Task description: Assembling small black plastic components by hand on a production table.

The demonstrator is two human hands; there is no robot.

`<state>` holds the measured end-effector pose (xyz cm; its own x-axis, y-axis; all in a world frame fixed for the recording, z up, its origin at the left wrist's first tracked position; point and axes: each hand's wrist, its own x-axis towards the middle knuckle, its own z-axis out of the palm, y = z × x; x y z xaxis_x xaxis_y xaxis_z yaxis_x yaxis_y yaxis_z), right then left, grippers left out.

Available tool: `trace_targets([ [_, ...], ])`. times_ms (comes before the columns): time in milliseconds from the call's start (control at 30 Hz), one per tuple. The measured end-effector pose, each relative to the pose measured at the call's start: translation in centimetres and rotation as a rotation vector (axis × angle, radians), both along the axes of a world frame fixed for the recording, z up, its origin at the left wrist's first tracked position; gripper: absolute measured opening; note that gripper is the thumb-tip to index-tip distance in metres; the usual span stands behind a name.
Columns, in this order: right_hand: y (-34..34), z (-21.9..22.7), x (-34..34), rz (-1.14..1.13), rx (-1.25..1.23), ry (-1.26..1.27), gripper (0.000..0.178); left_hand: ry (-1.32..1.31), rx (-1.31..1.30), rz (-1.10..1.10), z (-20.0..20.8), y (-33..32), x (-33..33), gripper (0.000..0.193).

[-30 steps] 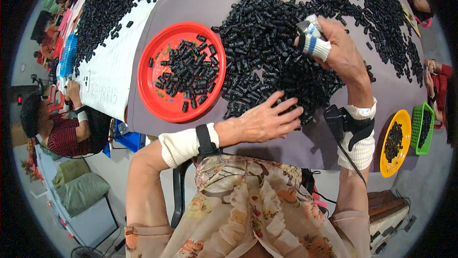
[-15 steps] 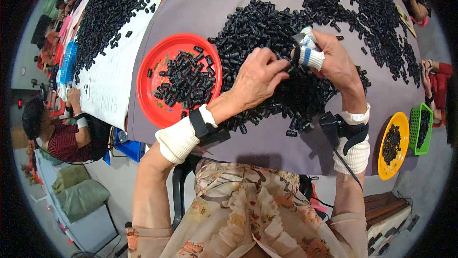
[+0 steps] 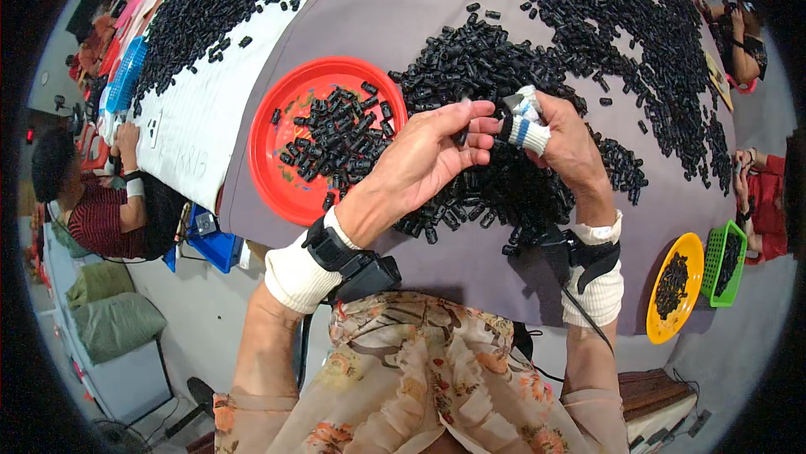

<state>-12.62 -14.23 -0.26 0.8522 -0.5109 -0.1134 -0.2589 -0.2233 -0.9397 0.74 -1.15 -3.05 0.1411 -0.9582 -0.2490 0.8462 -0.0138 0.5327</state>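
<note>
The left hand (image 3: 432,152) is half curled, palm turned up, near the bent right hand (image 3: 567,143) with its white cloth finger covers (image 3: 529,133); I can't tell what either grips. Below spread small black pieces (image 3: 504,190), beside a red plate (image 3: 275,185) holding more.

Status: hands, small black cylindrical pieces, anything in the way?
Bare left hand palm-up beside right hand, grips unclear. Small black cylindrical pieces heaped beneath both. Hands hide part of the heap.
</note>
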Motion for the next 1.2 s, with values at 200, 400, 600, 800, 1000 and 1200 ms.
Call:
trace_targets([
  [200,0.7,0.5,0.2,-0.06,0.042,-0.021,0.018,-0.028,-0.042,0.073,0.5,1.4,0.6,0.033],
  [400,2.0,1.5,1.0,-0.037,-0.022,-0.127,0.025,-0.198,0.021,0.047,1.2,1.8,1.1,0.03],
  [600,2.2,1.4,1.4,0.16,-0.017,-0.126,0.025,-0.377,0.109,-0.047,2.4,2.1,1.7,0.015],
  [800,2.1,0.8,1.5,0.122,-0.093,-0.127,0.021,-0.378,0.115,-0.026,2.1,1.8,1.8,0.016],
  [1000,1.9,0.2,1.5,0.132,-0.098,-0.134,0.022,-0.354,0.082,-0.082,2.8,2.1,2.2,0.019],
  [1200,2.0,0.7,1.3,0.174,-0.137,-0.132,0.024,-0.345,0.071,-0.116,2.3,1.9,2.7,0.019],
])
